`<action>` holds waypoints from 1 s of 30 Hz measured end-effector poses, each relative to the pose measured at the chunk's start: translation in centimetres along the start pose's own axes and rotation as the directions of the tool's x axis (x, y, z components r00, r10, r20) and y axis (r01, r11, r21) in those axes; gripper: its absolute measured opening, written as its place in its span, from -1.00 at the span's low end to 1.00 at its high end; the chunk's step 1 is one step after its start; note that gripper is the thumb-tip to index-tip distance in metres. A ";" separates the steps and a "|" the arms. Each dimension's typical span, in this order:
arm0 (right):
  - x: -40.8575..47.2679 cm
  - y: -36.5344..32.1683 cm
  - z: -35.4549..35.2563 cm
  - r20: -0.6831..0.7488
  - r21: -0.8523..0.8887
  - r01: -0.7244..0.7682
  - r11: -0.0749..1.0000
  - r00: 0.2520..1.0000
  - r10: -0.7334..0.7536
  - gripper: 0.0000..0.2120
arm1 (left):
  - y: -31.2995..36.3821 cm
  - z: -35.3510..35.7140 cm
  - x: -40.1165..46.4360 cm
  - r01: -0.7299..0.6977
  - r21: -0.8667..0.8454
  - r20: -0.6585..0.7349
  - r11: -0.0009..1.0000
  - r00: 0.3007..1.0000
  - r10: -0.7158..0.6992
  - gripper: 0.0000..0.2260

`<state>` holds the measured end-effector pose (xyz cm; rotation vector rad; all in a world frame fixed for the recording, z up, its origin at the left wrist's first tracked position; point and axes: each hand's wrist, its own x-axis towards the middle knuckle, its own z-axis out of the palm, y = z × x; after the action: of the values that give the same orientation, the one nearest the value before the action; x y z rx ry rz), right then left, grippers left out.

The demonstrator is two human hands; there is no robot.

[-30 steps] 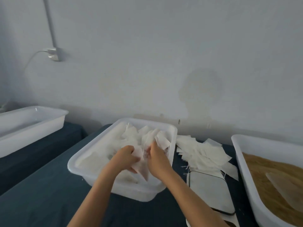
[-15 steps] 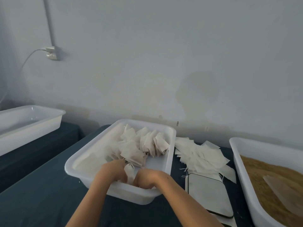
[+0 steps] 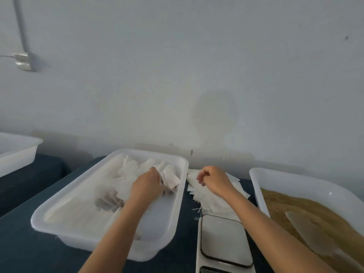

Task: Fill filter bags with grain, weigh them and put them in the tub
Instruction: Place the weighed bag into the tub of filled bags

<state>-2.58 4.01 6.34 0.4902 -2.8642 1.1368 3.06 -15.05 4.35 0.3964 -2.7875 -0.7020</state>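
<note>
Nearest us sits the scale [image 3: 224, 239], bare. Beyond it our right hand [image 3: 213, 181], fingers curled, hovers over the empty filter bags [image 3: 208, 196]; our left hand [image 3: 146, 185] rests on filled bags [image 3: 169, 177] in the tub [image 3: 110, 194]. We judge the next move is pinching one bag free, then scooping grain [image 3: 307, 213].

the left hand [image 3: 146, 185] covers part of the filled bags [image 3: 136, 174] in the tub [image 3: 110, 236], so its fingertips and grip cannot be told. the scale [image 3: 224, 240] and grain tub [image 3: 307, 186] are cut by the frame's edges. the right forearm hides some empty bags [image 3: 204, 196].
</note>
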 end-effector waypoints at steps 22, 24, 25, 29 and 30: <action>4.7 10.9 1.1 -0.118 -0.452 -0.365 0.814 0.929 0.351 -0.70 | 0.4 4.8 1.8 -0.068 0.026 -0.043 0.997 0.997 0.069 -0.96; 4.7 10.8 0.4 -0.155 -0.467 -0.351 0.811 0.936 0.316 -0.74 | 0.5 4.8 1.6 -0.062 0.018 -0.053 0.998 0.997 0.063 -0.96; 4.6 10.5 -0.2 -0.176 -0.462 -0.337 0.820 0.941 0.287 -0.76 | 0.5 4.8 1.6 -0.057 0.010 -0.060 0.998 0.997 0.057 -0.97; 3.2 9.0 -4.7 -0.288 -0.403 -0.226 0.887 0.951 0.112 -0.73 | 1.9 4.0 1.1 -0.107 -0.032 -0.123 0.994 0.987 0.103 -0.92; 2.7 8.9 -6.1 -0.324 -0.363 -0.194 0.911 0.943 0.072 -0.70 | 2.7 3.9 0.9 -0.153 -0.046 -0.147 0.987 0.978 0.145 -0.92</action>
<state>-8.33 13.47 5.30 0.0868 -2.7697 0.5542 0.58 -11.37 2.52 0.2154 -2.6224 -0.6876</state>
